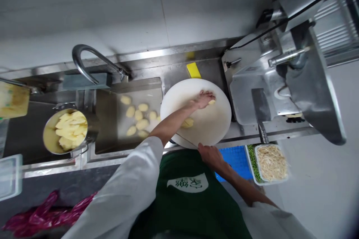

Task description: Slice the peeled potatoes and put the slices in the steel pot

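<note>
My left hand [205, 99] lies palm down on a round white cutting board [215, 130], its fingers stretched out. A small pale potato piece [212, 102] shows at the edge of that hand, touching it or partly beneath it. My right hand [211, 155] is closed round the handle of a knife [186, 140] at the board's near edge. The knife's thin blade points left across the rim. Peeled potato [187, 122], seemingly cut, rests on the board between my left forearm and the blade.
Left of the board, a sink [106, 134] holds several peeled potatoes [142, 124] in water. A metal pot [46, 134] contains potato slices [71, 129]. Behind the board lies a yellow sponge [193, 70]. To the right stand a slicing machine [280, 78] and a cleaver [261, 110].
</note>
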`<state>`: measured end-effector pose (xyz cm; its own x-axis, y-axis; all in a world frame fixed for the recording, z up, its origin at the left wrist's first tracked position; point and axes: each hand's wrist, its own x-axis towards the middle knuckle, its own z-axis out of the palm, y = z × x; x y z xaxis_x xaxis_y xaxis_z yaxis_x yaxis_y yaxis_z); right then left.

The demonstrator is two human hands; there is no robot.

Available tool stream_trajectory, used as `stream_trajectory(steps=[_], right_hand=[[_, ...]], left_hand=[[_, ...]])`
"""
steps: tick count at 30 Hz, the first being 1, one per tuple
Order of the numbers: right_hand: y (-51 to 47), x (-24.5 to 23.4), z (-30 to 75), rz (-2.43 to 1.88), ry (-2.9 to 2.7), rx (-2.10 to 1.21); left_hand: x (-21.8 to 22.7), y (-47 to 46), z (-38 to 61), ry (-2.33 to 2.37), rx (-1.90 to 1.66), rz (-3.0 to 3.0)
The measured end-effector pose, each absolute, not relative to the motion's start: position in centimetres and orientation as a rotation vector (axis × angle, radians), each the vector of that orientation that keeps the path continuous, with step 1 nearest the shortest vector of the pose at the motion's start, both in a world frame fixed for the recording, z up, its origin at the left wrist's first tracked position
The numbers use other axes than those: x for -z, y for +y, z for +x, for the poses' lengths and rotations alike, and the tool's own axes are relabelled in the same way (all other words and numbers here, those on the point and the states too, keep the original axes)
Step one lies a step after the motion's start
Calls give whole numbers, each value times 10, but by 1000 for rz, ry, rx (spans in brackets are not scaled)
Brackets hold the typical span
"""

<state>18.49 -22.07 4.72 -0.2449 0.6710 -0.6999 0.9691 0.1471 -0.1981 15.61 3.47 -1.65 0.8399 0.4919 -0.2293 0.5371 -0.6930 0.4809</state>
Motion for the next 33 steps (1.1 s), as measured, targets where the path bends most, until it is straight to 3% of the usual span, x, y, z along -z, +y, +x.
stream_trajectory(steps=[3, 7, 11, 19, 26, 33], right_hand=[[-227, -40, 195, 1664, 1939, 937], [-231, -28, 210, 1867, 1827, 986], [-224, -22, 210, 1935, 1814, 973], [-204, -34, 184, 1785, 1899, 844], [-207, -54, 181, 1744, 1862, 827], [-218, -66, 176, 1738, 1866, 859]], left_hand=[[24, 50, 141, 999, -57, 2305], [32, 64, 53, 1364, -658, 1807], [39, 10, -31, 1643, -1110, 1353], [48, -134, -9, 1764, -979, 1629], [50, -116, -38, 1270, -824, 2137], [45, -113, -37, 1227, -750, 2217]])
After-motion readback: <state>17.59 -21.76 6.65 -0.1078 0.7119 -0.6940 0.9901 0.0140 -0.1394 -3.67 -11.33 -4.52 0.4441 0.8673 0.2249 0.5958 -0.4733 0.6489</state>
